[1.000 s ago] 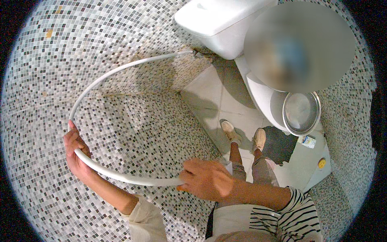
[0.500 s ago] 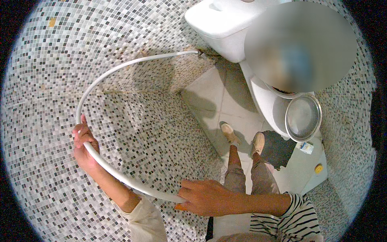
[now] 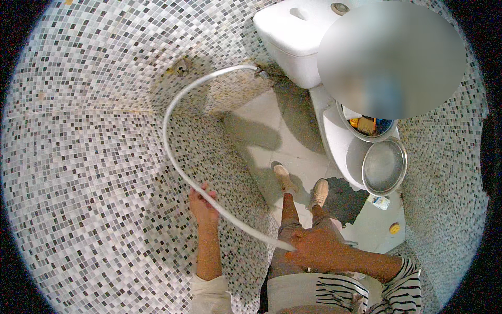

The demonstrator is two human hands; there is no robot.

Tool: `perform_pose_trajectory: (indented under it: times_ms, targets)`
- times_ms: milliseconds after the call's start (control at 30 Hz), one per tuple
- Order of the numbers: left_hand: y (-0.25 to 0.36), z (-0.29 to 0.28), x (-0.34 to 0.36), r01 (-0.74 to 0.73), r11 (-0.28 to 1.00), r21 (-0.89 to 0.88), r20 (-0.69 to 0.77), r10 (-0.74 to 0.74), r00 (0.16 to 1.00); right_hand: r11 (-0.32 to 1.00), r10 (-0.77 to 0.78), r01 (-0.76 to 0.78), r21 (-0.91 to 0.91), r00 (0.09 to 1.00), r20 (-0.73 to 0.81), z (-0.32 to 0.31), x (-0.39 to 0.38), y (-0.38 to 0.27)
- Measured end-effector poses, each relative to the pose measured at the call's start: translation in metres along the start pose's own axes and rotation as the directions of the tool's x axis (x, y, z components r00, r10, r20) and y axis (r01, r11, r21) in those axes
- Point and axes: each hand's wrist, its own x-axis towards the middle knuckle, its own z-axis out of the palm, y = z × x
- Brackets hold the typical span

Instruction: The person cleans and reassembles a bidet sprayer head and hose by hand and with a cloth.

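Observation:
A white flexible hose (image 3: 168, 137) curves out from a metal valve (image 3: 263, 74) low on the wall beside the toilet. My left hand (image 3: 204, 205) is closed loosely around its middle stretch, with the hose crossing over the fingers. At its near end, my right hand (image 3: 320, 249) grips the hose in front of my lap, fingers wrapped round it. A small bit of orange shows under that grip. Beyond the right wrist a thin grey piece (image 3: 351, 243) sticks out; I cannot make out what it is.
A white toilet (image 3: 293, 47) stands ahead, partly behind a blurred patch. On it sit a round metal basin (image 3: 372, 139) holding a brush (image 3: 367, 124) and a second metal basin (image 3: 384, 166). A dark mat (image 3: 345, 201), small packet (image 3: 378, 202) and yellow object (image 3: 394, 228) lie right.
Both hands have moved right in the picture and the hose's bend has narrowed with them. My right hand is lower, over my lap. The view has shifted, showing the brush and a wall fitting.

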Motion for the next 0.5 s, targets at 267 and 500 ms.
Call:
perform_pose_trajectory:
  times_ms: [267,500]
  targets:
    - [-0.063,0.006,-0.083,-0.486,-0.384,0.785,0.589,0.216,0.779,0.965,-0.034,0.023,-0.263,0.999,-0.038,0.004,-0.006,0.037]
    - [-0.053,0.054,-0.150,-0.799,0.265,0.540,0.832,-0.315,0.458,0.975,0.107,-0.104,-0.198,0.994,0.005,-0.001,0.015,0.037]
